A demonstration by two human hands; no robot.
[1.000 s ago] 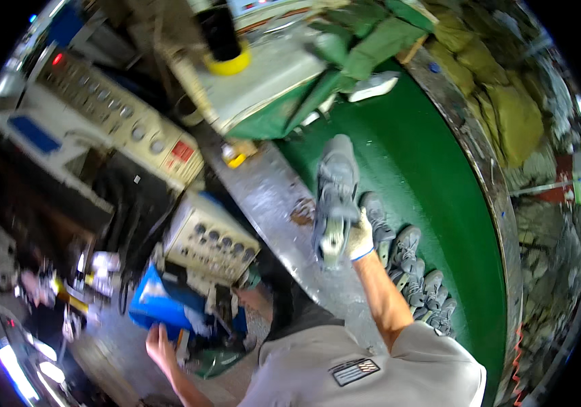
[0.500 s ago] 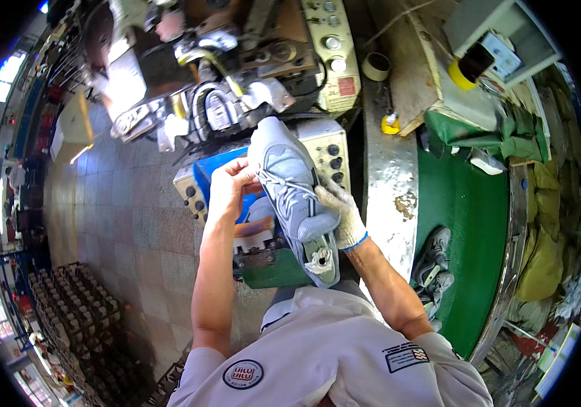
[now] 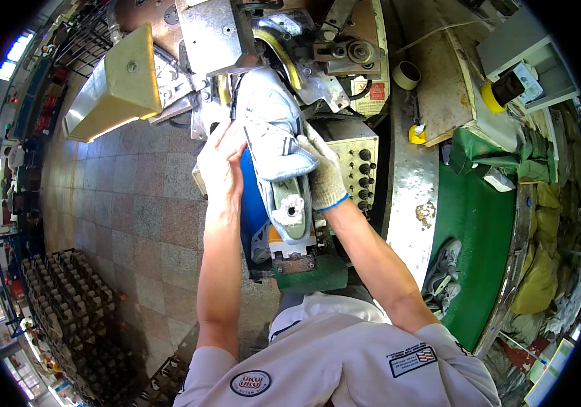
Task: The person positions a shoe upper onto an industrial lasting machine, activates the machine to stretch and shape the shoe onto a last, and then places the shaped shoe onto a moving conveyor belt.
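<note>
A light grey-blue sneaker upper sits stretched on a shoe last, whose top with a round hole faces me. The upper's far end is in among the metal parts of a machine. My bare left hand is against the upper's left side, fingers bent at its edge, some fingertips hidden. In a white knit glove with a blue cuff, my right hand wraps around the right side near the collar. Under the shoe, a blue bin shows in part.
A cream machine guard juts out at the left. On the right are a knobbed control panel, a worn metal ledge and a green surface with grey sneakers. Racks stand at lower left.
Both hands have carried the shoe upper away from me, its far end now among the machine parts. It points straighter ahead. My view has also shifted, bringing the machine nearer.
</note>
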